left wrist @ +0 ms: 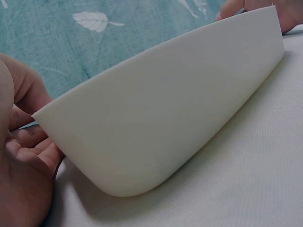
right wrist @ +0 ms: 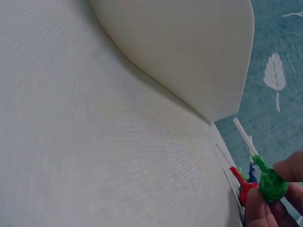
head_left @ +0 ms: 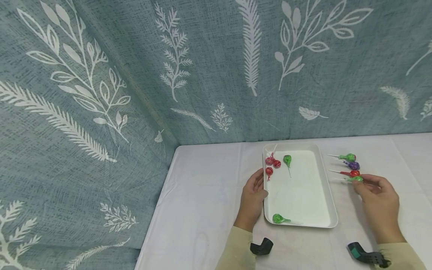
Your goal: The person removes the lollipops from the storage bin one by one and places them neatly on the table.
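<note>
My left hand (head_left: 252, 198) grips the left side of a white tray (head_left: 300, 202), thumb at the rim. The left wrist view shows its fingers (left wrist: 35, 146) bent against the tray wall (left wrist: 156, 104). To the right of the tray, my right hand (head_left: 381, 198) pinches a green lollipop (right wrist: 272, 185) by its wrapped head, between thumb and fingers. Just beyond it on the cloth lie a red lollipop (head_left: 353, 173), a purple lollipop (head_left: 353, 165) and a green-and-red lollipop (head_left: 349, 157), sticks pointing left.
Inside the tray, three red lollipops (head_left: 276, 164) gather at the far left corner. A green lollipop (head_left: 287, 160) lies beside them, and another green lollipop (head_left: 278, 218) near the front edge. White cloth (head_left: 202, 195) covers the table; a patterned curtain (head_left: 216, 75) hangs behind and left.
</note>
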The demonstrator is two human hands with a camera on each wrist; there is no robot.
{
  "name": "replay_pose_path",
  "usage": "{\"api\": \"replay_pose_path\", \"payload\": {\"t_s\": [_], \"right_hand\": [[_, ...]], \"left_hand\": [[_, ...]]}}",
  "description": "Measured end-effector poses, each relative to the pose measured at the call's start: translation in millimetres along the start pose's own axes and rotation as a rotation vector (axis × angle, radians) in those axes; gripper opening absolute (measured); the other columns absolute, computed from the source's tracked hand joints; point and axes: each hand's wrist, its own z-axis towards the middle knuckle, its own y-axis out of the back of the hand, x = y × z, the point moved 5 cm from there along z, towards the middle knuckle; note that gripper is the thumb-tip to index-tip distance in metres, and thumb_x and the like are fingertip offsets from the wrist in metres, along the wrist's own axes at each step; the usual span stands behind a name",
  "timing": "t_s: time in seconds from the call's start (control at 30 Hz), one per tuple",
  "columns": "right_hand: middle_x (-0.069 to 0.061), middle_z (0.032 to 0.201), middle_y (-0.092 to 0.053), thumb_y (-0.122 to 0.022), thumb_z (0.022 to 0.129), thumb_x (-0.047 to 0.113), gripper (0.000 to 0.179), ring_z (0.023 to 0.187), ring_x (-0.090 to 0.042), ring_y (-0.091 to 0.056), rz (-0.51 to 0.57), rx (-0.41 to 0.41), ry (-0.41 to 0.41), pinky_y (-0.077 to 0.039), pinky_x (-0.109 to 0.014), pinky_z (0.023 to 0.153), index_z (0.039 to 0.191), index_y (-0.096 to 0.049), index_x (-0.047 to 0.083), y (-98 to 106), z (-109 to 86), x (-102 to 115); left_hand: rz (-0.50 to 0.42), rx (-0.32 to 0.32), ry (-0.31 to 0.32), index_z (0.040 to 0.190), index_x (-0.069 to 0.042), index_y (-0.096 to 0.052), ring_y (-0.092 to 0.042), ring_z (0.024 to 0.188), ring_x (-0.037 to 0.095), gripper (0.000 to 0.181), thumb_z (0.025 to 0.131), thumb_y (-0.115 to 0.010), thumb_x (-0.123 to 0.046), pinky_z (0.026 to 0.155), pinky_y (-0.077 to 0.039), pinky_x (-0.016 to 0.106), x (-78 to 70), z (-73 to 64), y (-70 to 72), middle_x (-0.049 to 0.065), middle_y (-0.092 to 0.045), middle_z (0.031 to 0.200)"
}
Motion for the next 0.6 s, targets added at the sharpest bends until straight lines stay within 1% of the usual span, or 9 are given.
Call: {"api": "replay_pose_path", "payload": {"t_s": [0.13,0.23,0.4,0.5,0.6], "right_hand": [[-0.001,0.113,-0.066,-0.070,0.105,0.020,0.038,0.080,0.008,-0.060,-0.043,-0.002,0.013,-0.050,-0.008,0.064,0.137,-0.063,-0.001,0.4,1.5,-0.3],[-0.010,0.117,-0.066,-0.070,0.105,0.019,0.042,0.075,0.008,-0.059,-0.082,-0.007,0.022,-0.049,-0.008,0.062,0.139,-0.062,-0.005,1.5,2.7,-0.5],[-0.015,0.118,-0.067,-0.069,0.105,0.019,0.042,0.071,0.006,-0.055,-0.162,-0.013,0.047,-0.044,-0.013,0.059,0.139,-0.064,-0.005,1.8,1.9,1.6],[-0.018,0.121,-0.067,-0.068,0.105,0.019,0.042,0.071,0.006,-0.053,-0.198,-0.011,0.057,-0.042,-0.014,0.060,0.140,-0.064,-0.005,1.4,1.2,2.7],[-0.021,0.123,-0.067,-0.067,0.105,0.018,0.042,0.074,0.002,-0.052,-0.223,-0.006,0.061,-0.041,-0.016,0.061,0.140,-0.063,-0.006,0.8,0.8,2.5]], "left_hand": [[-0.001,-0.001,0.000,0.161,-0.004,-0.048,-0.050,0.148,0.024,0.074,0.090,-0.046,0.016,0.116,-0.044,0.030,0.2,-0.1,0.0,0.010,-0.053,0.160],[-0.002,-0.002,0.001,0.161,-0.004,-0.048,-0.050,0.148,0.024,0.074,0.090,-0.046,0.016,0.116,-0.044,0.030,0.5,0.2,-0.2,0.010,-0.053,0.160],[0.002,-0.002,0.004,0.161,-0.004,-0.048,-0.049,0.149,0.024,0.075,0.089,-0.046,0.015,0.116,-0.044,0.030,1.2,0.7,0.0,0.010,-0.053,0.161],[0.005,-0.003,0.007,0.161,-0.005,-0.049,-0.049,0.148,0.024,0.075,0.089,-0.046,0.015,0.116,-0.044,0.029,0.9,0.5,0.5,0.009,-0.053,0.161],[0.009,-0.004,0.009,0.161,-0.006,-0.049,-0.049,0.149,0.023,0.075,0.089,-0.046,0.015,0.116,-0.044,0.029,0.1,0.0,0.8,0.008,-0.053,0.161]]}}
